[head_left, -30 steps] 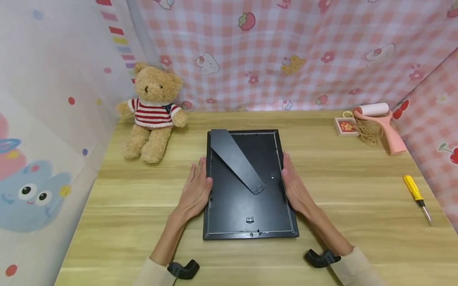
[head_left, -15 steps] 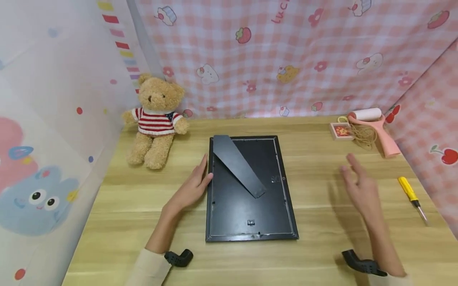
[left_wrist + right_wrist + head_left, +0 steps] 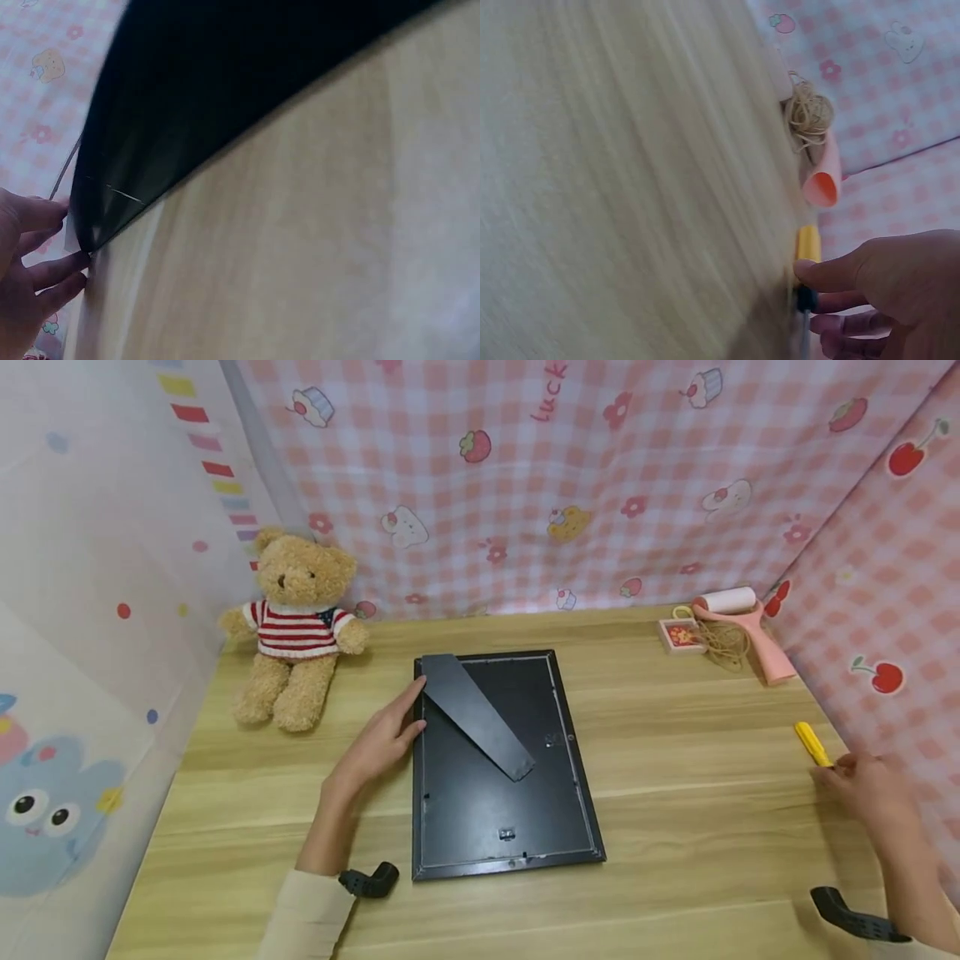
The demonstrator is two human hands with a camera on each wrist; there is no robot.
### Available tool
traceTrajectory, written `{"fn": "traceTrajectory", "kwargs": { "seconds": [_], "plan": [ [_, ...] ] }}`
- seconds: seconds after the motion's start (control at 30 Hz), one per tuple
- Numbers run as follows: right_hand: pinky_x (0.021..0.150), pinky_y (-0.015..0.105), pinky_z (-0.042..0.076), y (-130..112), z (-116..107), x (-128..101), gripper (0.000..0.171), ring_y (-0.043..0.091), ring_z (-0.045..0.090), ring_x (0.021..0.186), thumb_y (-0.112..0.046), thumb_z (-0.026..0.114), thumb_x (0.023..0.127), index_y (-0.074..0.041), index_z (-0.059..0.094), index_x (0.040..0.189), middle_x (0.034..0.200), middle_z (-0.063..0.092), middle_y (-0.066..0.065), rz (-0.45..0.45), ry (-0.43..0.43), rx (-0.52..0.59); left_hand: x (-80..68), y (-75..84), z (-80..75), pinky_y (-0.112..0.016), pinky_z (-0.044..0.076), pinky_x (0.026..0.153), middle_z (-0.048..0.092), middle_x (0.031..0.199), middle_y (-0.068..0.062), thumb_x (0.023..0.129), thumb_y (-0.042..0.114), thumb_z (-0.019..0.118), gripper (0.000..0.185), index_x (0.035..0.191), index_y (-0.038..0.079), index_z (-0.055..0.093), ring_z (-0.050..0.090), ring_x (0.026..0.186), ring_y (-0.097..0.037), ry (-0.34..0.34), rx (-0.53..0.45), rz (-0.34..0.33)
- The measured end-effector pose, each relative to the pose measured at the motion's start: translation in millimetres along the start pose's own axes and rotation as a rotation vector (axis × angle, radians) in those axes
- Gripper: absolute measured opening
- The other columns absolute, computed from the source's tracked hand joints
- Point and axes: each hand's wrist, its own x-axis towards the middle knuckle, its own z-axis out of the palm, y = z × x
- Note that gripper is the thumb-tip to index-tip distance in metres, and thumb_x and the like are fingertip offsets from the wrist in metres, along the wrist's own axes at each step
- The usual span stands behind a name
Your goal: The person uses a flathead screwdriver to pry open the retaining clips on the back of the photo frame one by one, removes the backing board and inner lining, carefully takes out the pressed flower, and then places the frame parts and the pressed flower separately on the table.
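Note:
A black picture frame (image 3: 487, 810) lies back side up on the table, its stand leg (image 3: 480, 718) slanting across the backing. My left hand (image 3: 378, 739) rests at the frame's left edge, fingertips and thumb touching the rim; the left wrist view has these fingers at the frame's dark corner (image 3: 112, 202). Far to the right, my right hand (image 3: 881, 797) pinches a screwdriver (image 3: 812, 745) with a yellow handle, at the lower end of that handle. In the right wrist view the thumb (image 3: 825, 274) lies over the handle, and the metal shaft is partly hidden by the fingers.
A teddy bear (image 3: 296, 627) in a striped sweater sits at the back left. At the back right lie a pink lint roller (image 3: 768, 652), a bundle of twine (image 3: 723, 643) and a small pink box (image 3: 681, 637). Patterned curtains (image 3: 525, 527) border the table.
My right hand has left the frame's right edge, moved right and taken hold of the screwdriver. The left hand has slid slightly up along the frame's left side. The head view has shifted.

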Motion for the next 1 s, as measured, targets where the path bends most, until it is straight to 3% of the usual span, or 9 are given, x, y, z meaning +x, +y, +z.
{"fn": "traceTrajectory", "kwargs": {
  "seconds": [0.13, 0.27, 0.4, 0.53, 0.6, 0.7, 0.77, 0.87, 1.0],
  "plan": [
    [0.074, 0.061, 0.051, -2, 5, 4, 0.042, 0.055, 0.059, 0.089, -0.011, 0.068, 0.105, 0.026, 0.05, 0.114, 0.104, 0.059, 0.047, 0.002, 0.015, 0.033, -3.2, 5.2, -0.3, -0.058, 0.03, 0.132, 0.028, 0.181, -0.015, 0.114, 0.019, 0.059, 0.071, 0.177, 0.021, 0.026, 0.032, 0.165, -0.038, 0.025, -0.009, 0.016],
    [0.072, 0.058, 0.05, -6, 5, 5, 0.034, 0.051, 0.058, 0.086, -0.006, 0.066, 0.103, 0.022, 0.049, 0.112, 0.101, 0.06, 0.043, 0.009, 0.025, 0.043, -5.3, 16.0, -5.7, -0.066, 0.032, 0.129, 0.022, 0.182, -0.018, 0.117, 0.022, 0.055, 0.063, 0.175, 0.021, 0.032, 0.03, 0.164, -0.046, 0.003, -0.022, 0.007],
    [0.065, 0.042, 0.051, -13, 3, 9, 0.034, 0.041, 0.06, 0.079, -0.004, 0.069, 0.102, 0.025, 0.053, 0.11, 0.095, 0.062, 0.04, -0.053, 0.019, 0.073, -6.7, 39.8, -16.1, -0.069, 0.03, 0.128, 0.017, 0.183, -0.022, 0.117, 0.019, 0.051, 0.059, 0.174, 0.017, 0.035, 0.026, 0.164, -0.05, -0.036, -0.041, -0.029],
    [0.057, 0.023, 0.046, -35, 2, 10, 0.039, 0.005, 0.058, 0.073, -0.012, 0.069, 0.106, 0.025, 0.06, 0.115, 0.096, 0.068, 0.036, -0.139, 0.052, 0.15, -5.9, 63.4, -23.3, -0.072, 0.034, 0.124, 0.016, 0.18, -0.03, 0.115, 0.007, 0.049, 0.058, 0.171, 0.013, 0.039, 0.029, 0.16, -0.056, -0.045, 0.009, -0.031],
    [0.058, 0.02, 0.046, -53, 3, 6, 0.045, -0.008, 0.053, 0.074, -0.021, 0.067, 0.109, 0.021, 0.06, 0.124, 0.095, 0.071, 0.024, -0.147, 0.05, 0.219, -5.4, 69.3, -23.3, -0.071, 0.036, 0.123, 0.016, 0.179, -0.033, 0.113, 0.001, 0.047, 0.059, 0.17, 0.011, 0.041, 0.032, 0.159, -0.057, -0.046, 0.046, -0.032],
    [0.061, 0.016, 0.048, -85, 4, -1, 0.048, -0.014, 0.054, 0.073, -0.031, 0.066, 0.11, 0.012, 0.058, 0.13, 0.091, 0.072, -0.005, -0.121, 0.053, 0.373, -3.8, 72.1, -21.7, -0.069, 0.035, 0.125, 0.015, 0.179, -0.033, 0.11, -0.003, 0.045, 0.06, 0.169, 0.009, 0.042, 0.032, 0.16, -0.055, -0.048, 0.079, -0.047],
    [0.063, 0.015, 0.05, -107, 4, -3, 0.038, -0.008, 0.061, 0.072, -0.026, 0.067, 0.111, 0.005, 0.055, 0.128, 0.09, 0.066, -0.018, -0.148, 0.056, 0.527, -3.2, 72.4, -21.2, -0.068, 0.033, 0.127, 0.014, 0.18, -0.032, 0.11, -0.002, 0.045, 0.06, 0.169, 0.008, 0.042, 0.03, 0.161, -0.054, -0.049, 0.077, -0.062],
    [0.065, 0.016, 0.054, -139, 7, -3, 0.02, 0.002, 0.068, 0.072, -0.014, 0.068, 0.109, -0.001, 0.057, 0.119, 0.089, 0.07, -0.014, -0.245, 0.052, 0.817, -2.8, 70.9, -21.8, -0.065, 0.03, 0.13, 0.012, 0.181, -0.028, 0.112, 0.001, 0.045, 0.058, 0.169, 0.007, 0.042, 0.027, 0.164, -0.051, -0.054, 0.071, -0.085],
    [0.071, 0.019, 0.059, -178, 21, -1, 0.012, 0.01, 0.074, 0.078, -0.002, 0.067, 0.108, 0.005, 0.066, 0.117, 0.096, 0.076, 0.0, -0.385, -0.025, 1.148, -3.7, 66.3, -23.6, -0.063, 0.029, 0.131, 0.011, 0.183, -0.024, 0.113, 0.003, 0.045, 0.057, 0.169, 0.008, 0.042, 0.024, 0.165, -0.048, -0.06, 0.057, -0.104]
  ]
}}
